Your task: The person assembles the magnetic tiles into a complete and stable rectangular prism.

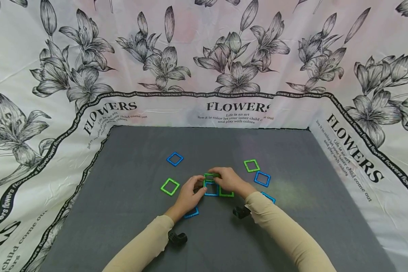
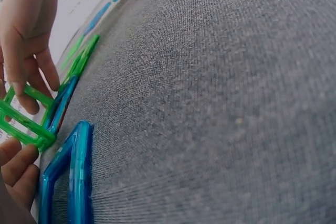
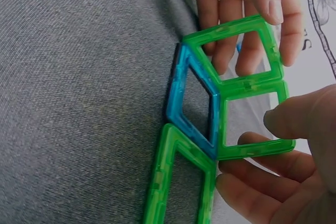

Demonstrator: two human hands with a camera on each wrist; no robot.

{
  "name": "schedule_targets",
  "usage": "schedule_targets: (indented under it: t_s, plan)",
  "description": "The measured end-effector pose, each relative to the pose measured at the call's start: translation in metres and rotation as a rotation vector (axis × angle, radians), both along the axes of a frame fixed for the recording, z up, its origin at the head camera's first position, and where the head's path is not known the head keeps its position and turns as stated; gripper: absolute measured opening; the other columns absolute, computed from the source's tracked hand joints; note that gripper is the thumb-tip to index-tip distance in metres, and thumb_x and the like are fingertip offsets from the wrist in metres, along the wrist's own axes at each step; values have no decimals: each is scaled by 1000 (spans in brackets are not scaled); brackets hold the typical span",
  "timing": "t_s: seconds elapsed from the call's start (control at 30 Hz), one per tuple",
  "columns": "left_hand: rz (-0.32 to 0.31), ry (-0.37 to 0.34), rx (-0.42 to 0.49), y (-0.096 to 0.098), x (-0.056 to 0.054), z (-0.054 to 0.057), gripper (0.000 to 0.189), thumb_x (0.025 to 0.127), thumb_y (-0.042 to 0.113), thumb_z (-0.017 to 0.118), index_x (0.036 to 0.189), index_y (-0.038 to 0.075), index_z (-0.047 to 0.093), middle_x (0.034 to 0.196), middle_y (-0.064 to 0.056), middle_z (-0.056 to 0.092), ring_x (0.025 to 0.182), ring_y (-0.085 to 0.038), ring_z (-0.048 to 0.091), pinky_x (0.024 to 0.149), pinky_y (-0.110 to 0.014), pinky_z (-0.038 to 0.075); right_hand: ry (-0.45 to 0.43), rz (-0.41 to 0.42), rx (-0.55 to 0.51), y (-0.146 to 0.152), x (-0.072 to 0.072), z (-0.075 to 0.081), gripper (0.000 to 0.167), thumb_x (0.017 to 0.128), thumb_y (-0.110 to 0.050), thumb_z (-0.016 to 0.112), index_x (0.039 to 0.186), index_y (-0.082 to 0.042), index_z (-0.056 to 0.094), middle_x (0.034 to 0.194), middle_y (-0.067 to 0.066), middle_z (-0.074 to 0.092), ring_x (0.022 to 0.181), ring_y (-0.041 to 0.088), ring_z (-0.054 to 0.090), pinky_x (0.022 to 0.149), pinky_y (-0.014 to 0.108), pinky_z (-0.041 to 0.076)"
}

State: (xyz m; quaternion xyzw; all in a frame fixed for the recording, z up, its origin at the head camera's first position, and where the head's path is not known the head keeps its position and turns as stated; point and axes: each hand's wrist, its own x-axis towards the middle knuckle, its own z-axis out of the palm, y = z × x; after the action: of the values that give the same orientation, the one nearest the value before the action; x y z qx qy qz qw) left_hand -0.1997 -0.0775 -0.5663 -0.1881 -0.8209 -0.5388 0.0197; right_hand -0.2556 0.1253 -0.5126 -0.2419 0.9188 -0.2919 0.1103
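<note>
A blue square magnetic tile [image 3: 178, 85] lies flat on the grey table, with a flat green tile [image 3: 159, 182] joined along its right side. Two green tiles stand upright on the blue one and meet at a corner. My left hand [image 1: 190, 192] pinches the left upright tile [image 3: 226, 28], thumb at its edge and fingers behind the frame. The far upright tile [image 3: 257, 149] is between thumb and fingers of my right hand [image 1: 229, 179]. Close beside my left wrist lies another blue tile [image 2: 81, 171], partly covered by the hand in the head view.
Loose on the left are a blue tile [image 1: 175, 159] and a green tile [image 1: 170, 186]. To the right lie a green tile [image 1: 251, 161], a blue tile [image 1: 262, 184] and another blue tile [image 1: 269, 196] partly behind my sleeve. Flower-printed cloth [image 1: 238, 109] borders the table.
</note>
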Motion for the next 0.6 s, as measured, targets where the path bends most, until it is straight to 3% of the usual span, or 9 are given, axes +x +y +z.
schedule_targets:
  t_s: [0.2, 0.6]
  plan:
    - [1, 6, -5, 0, 1, 1, 37, 103, 17, 58, 138, 4, 54, 135, -17, 58, 123, -33, 64, 104, -47, 52, 1, -4, -1, 0, 0, -2, 35, 102, -6, 56, 136, -6, 64, 126, 16, 70, 48, 9, 35, 54, 25, 36]
    - [35, 2, 20, 1, -1, 0, 35, 103, 12, 56, 138, 6, 55, 132, -16, 62, 120, -33, 66, 101, -48, 54, -1, 3, -2, 0, 1, -4, 35, 101, -7, 58, 135, -5, 65, 120, 15, 73, 53, 8, 43, 59, 26, 41]
